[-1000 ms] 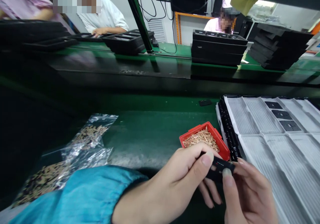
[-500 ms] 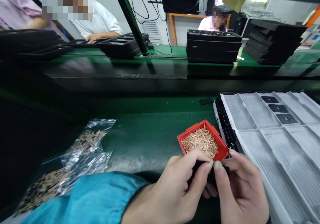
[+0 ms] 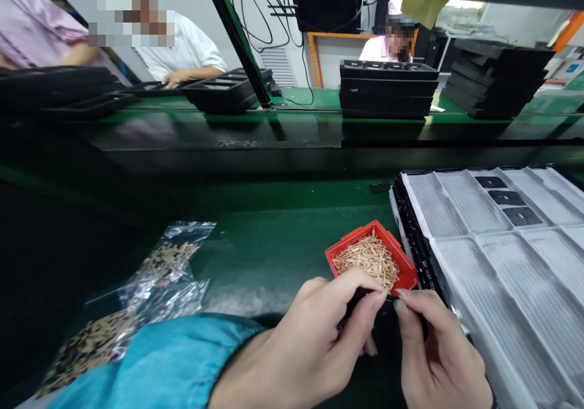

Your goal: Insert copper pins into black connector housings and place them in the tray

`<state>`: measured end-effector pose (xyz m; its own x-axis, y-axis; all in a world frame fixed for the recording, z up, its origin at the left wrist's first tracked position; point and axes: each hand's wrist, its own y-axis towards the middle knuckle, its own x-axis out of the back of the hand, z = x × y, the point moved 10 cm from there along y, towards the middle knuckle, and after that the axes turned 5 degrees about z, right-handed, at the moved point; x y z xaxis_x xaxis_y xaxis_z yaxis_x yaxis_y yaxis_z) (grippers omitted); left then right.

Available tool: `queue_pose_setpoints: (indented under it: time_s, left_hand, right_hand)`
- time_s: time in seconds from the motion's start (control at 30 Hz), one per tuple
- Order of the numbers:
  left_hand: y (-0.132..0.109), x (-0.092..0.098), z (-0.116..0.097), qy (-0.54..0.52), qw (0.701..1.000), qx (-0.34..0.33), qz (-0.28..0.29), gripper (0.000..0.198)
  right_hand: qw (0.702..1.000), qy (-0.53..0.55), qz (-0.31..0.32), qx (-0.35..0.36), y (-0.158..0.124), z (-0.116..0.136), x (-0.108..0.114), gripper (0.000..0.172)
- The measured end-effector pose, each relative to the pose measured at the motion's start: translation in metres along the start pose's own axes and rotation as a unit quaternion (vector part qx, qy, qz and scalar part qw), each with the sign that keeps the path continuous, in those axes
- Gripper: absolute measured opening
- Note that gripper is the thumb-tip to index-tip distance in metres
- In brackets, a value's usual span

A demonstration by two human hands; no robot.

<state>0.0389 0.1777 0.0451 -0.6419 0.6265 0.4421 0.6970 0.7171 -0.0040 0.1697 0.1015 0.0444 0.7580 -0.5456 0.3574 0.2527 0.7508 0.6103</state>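
Just in front of the red tray [image 3: 408,273], both hands meet over a small black part [image 3: 384,319]. The left hand [image 3: 314,342] comes in from the tray's near left, thumb and forefinger pressed together at the part's top edge; the right hand [image 3: 438,360] closes on it from the other side, its fingers [image 3: 402,305] pinching the same edge, so the part sits almost hidden between them. Whether a pin is already caught at the fingertips is too small to tell. The tray holds a heap of thin copper pins [image 3: 367,258] and sits on the green bench [image 3: 274,244], touching the white tray stack [image 3: 502,263] to its right; a clear bag [image 3: 155,275] of more pins lies well to its left. To do this well, it seems best to keep the part steady in one hand, low and close to the red tray, and work with the fingertips only, so that a slipped pin falls back among the others rather than onto the bench.
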Motion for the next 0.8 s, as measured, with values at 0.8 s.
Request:
queue_pose_setpoints:
  time_s: [0.8]
  left_hand:
    - [-0.048, -0.016, -0.071, 0.431, 0.793, -0.427, -0.066, 0.041]
  right_hand:
    - [0.986, 0.002, 0.067, 0.151, 0.014, 0.032, 0.016, 0.054]
